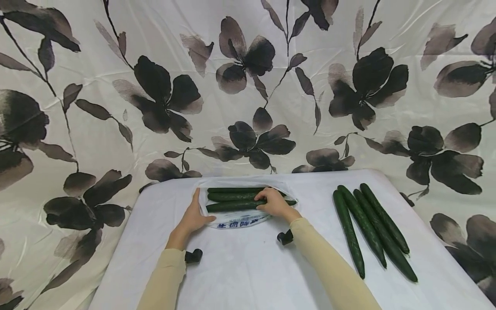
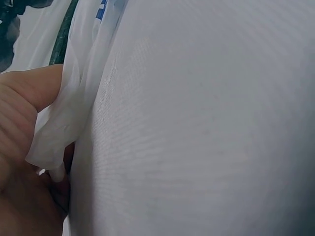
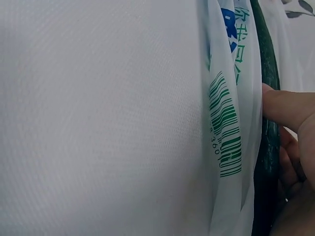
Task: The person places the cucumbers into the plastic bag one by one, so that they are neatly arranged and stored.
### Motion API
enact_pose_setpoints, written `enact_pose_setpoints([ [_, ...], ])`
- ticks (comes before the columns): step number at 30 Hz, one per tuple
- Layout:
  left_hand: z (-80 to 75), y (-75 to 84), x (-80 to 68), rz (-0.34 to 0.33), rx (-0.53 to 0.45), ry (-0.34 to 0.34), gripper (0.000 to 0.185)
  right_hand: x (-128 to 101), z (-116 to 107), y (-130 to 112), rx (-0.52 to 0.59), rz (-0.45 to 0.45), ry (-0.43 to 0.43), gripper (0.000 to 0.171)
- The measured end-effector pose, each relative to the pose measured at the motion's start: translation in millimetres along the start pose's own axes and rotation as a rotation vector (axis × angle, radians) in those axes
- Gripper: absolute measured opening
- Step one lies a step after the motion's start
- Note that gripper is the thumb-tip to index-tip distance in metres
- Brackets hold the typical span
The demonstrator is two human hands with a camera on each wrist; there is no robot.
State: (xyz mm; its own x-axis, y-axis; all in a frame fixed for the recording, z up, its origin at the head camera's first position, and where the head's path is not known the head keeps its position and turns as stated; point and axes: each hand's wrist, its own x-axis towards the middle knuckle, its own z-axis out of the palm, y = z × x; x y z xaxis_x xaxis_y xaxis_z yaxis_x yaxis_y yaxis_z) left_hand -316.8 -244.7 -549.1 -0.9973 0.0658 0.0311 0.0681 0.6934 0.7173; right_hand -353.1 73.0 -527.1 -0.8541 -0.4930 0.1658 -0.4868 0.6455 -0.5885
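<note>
A white plastic bag [image 1: 236,220] with blue print lies on the table, its mouth spread toward me. Three dark green cucumbers [image 1: 228,207] lie side by side in it, roughly level. My left hand [image 1: 193,217] holds the bag's left edge, thumb and fingers spread apart; in the left wrist view, plastic [image 2: 74,98] is gathered between thumb and fingers. With thumb and fingers, my right hand [image 1: 276,203] grips the nearest cucumber near its right end. The right wrist view shows this cucumber [image 3: 268,147] beside the bag's green barcode [image 3: 225,125]. Some right fingers are partly hidden.
Several more cucumbers [image 1: 372,228] lie side by side on the right of the white-covered table [image 1: 232,275], slanting toward me. A black wrist-camera mount sits at each wrist. Behind the table hangs a floral cloth [image 1: 248,112].
</note>
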Motion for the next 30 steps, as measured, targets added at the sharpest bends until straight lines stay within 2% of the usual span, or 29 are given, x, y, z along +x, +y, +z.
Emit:
enact_pose_setpoints([
  [6,0.9,-2.3,-1.1,0.006,-0.021,-0.001,0.126,-3.0,-3.1,-3.1,0.038,0.021,0.014,0.019],
  [10,0.9,-4.1,-2.8,-0.008,-0.016,-0.008,0.127,-10.0,-11.4,-7.7,0.086,-0.026,0.027,0.019],
  [14,0.8,-4.1,-3.9,-0.018,-0.009,-0.008,0.127,-19.3,-27.9,-14.3,0.141,-0.083,0.041,0.017],
  [19,0.6,-2.9,-4.2,-0.018,-0.012,-0.013,0.127,-36.3,-53.7,-17.6,0.137,-0.107,0.039,0.017],
  [24,0.2,-2.1,-3.7,-0.015,-0.004,-0.02,0.126,-57.5,-76.0,-5.9,0.112,-0.099,0.064,0.012],
  [30,-1.4,1.3,-3.0,0.0,-0.006,-0.02,0.125,-88.0,-98.6,15.3,0.079,-0.033,0.093,0.012],
])
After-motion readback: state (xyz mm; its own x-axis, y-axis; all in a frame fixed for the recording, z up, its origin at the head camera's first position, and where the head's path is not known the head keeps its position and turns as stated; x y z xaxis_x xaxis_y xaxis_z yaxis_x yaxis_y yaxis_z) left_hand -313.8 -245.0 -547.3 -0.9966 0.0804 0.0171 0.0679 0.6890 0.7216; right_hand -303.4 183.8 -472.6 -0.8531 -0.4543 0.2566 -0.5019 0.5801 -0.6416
